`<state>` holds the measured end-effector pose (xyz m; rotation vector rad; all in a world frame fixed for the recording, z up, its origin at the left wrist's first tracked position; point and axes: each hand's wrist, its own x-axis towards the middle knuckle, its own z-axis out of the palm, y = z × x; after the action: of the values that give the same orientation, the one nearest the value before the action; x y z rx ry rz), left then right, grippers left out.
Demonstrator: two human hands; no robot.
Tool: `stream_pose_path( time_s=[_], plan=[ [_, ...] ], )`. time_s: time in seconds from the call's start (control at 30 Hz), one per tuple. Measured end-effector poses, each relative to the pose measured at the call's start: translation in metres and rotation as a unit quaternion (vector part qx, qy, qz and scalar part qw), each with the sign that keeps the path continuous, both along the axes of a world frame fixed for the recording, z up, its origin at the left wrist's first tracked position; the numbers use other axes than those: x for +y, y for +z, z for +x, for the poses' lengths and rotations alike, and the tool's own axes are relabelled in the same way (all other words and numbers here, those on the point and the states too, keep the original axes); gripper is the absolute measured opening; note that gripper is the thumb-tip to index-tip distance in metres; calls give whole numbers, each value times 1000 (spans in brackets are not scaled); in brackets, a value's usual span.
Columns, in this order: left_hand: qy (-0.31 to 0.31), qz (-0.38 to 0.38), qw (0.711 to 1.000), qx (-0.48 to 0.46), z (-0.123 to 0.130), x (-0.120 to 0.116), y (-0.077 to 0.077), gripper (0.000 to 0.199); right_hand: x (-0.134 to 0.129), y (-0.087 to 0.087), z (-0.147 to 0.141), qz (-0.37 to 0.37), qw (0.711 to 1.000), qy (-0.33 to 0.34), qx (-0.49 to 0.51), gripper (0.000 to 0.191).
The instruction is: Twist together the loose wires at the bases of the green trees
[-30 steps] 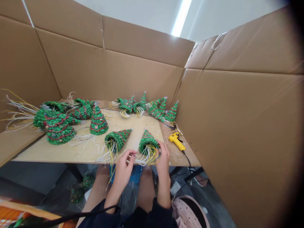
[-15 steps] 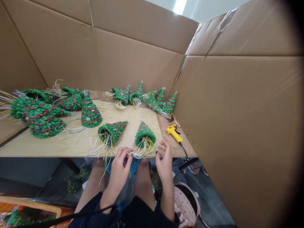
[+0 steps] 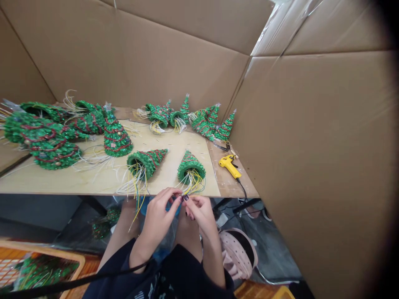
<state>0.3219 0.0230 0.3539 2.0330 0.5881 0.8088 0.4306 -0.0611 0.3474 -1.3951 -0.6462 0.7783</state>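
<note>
Left hand (image 3: 158, 220) and right hand (image 3: 201, 216) closed in a pinch, fingertips meeting on yellow-white wires (image 3: 190, 187) from a green beaded cone tree (image 3: 190, 166) at twelve o'clock; yellow glue gun (image 3: 228, 165) at two o'clock

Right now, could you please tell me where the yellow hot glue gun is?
In the head view, the yellow hot glue gun lies at the wooden board's right end, between a green cone-shaped tree and the brown cardboard wall.
</note>
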Motion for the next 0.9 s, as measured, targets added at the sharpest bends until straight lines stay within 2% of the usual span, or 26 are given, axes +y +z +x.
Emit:
stream_pose_path(
  time_s=[0.2,0.33,0.5,0.6,0.73,0.9],
  plan=[
    [3,-2,1000,9,4,2,0,11,3,1,-4,20,999,-38,-20,26],
    [5,-4,1000,14,4,3,-2,13,0,-1,-2,9,998,-55,-43,29],
    [23,-3,1000,15,5,1,-2,15,1,-6,0,-37,999,-2,-38,40],
    [23,-19,999,12,6,-1,-2,17,7,-9,-3,15,999,-37,16,32],
    [7,-91,996,-1,8,0,-5,21,14,-7,-10,76,989,-109,71,23],
    [-50,-234,969,-55,11,6,-14,22,13,-6,-11,91,989,-96,60,15]
  ],
)
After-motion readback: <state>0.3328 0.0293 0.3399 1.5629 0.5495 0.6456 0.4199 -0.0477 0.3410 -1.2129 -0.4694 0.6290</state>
